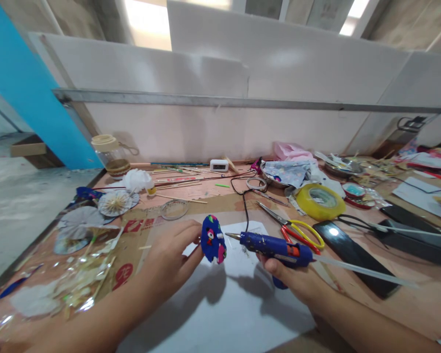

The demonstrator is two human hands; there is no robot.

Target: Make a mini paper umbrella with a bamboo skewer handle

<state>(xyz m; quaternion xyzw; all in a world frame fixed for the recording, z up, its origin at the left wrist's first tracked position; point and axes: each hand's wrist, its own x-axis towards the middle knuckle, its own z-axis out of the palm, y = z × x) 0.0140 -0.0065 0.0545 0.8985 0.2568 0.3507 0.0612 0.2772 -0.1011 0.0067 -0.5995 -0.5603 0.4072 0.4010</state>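
My left hand (180, 250) pinches a small dark-blue patterned fabric piece (212, 240) with pink, green and white figures, held upright above white paper (206, 314). Wrapped round the handle of a blue hot glue gun (275, 248) is my right hand (297, 279). The gun's metal nozzle points left, and its tip is at or very near the fabric's right edge; I cannot tell whether they touch. A long translucent glue stick (363, 271) sticks out of the gun's back. How the left fingers grip the fabric's rear is partly hidden.
Behind the gun lie scissors (294, 226) with red and yellow handles, a yellow tape roll (320, 201) and a black phone (356, 255). Pleated fabric rounds (113, 202) and plastic wrapping (84, 269) are at left. A jar (110, 154) and small white digital device (219, 165) stand at the back.
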